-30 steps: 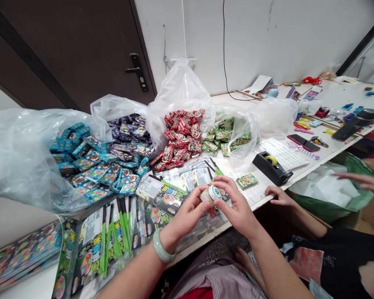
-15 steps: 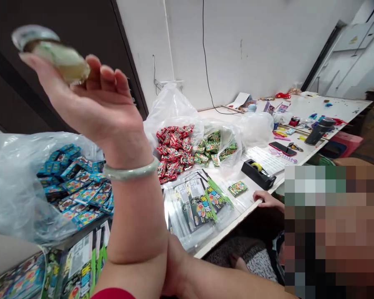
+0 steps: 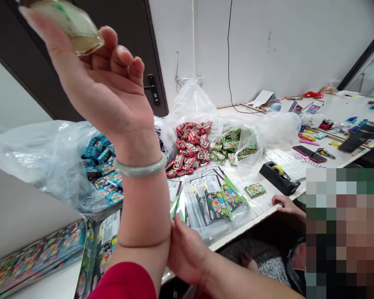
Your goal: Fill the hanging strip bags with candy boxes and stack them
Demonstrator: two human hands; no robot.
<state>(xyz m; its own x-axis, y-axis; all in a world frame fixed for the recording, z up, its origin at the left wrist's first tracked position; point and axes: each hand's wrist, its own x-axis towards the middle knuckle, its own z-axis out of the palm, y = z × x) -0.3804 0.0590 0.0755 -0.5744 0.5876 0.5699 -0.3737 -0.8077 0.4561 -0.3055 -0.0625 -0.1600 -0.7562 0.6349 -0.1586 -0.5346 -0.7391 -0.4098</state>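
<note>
My left hand (image 3: 112,95) is raised at the upper left, palm towards me, with a pale green bangle (image 3: 140,169) round its wrist. Between its thumb and fingers is a small glass bottle (image 3: 81,31) holding yellowish liquid, with a pale green-marked label; the top edge of the view cuts it off. My right hand (image 3: 190,251) lies against my left forearm near the elbow, thumb upward. Its fingers are hidden behind that arm. Beyond it, printed sleeves in clear plastic (image 3: 216,201) are spread over the white table (image 3: 229,243).
Plastic bags hold blue packets (image 3: 109,182), red packets (image 3: 190,145) and green packets (image 3: 227,145). A black tape dispenser (image 3: 280,178) stands near one green packet (image 3: 254,189). A co-worker's hand (image 3: 288,205) rests on the table edge at right. Behind is a dark door (image 3: 127,25).
The view has swung left, so the table items appear farther right. The bottle sits higher, partly out of view. More of my right hand shows beside my left forearm.
</note>
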